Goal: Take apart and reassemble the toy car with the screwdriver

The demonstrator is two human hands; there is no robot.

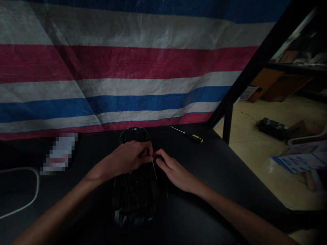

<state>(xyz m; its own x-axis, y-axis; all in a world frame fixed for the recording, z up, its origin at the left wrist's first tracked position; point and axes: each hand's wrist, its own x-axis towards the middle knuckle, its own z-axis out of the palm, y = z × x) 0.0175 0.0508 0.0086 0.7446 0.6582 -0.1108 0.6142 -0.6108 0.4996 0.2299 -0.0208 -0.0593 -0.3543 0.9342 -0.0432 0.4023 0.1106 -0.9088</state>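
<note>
A dark round device [138, 194] lies on the black table [217, 170], its underside up with small parts showing. My left hand [130, 157] rests on its far part with fingers curled, pinching a thin metal rod or tool [154, 169] that points down toward me. My right hand [173, 170] lies beside it on the device's right side, fingers pressed together at the same spot. The two hands' fingertips nearly touch. A dark round cover piece [133, 134] lies just beyond the hands.
A yellow-and-black screwdriver [190, 135] lies at the back right of the table. A white cable [28, 200] curves at the left, near a blurred white packet [59, 153]. A striped tarp [114, 68] hangs behind. The table edge drops to the floor on the right.
</note>
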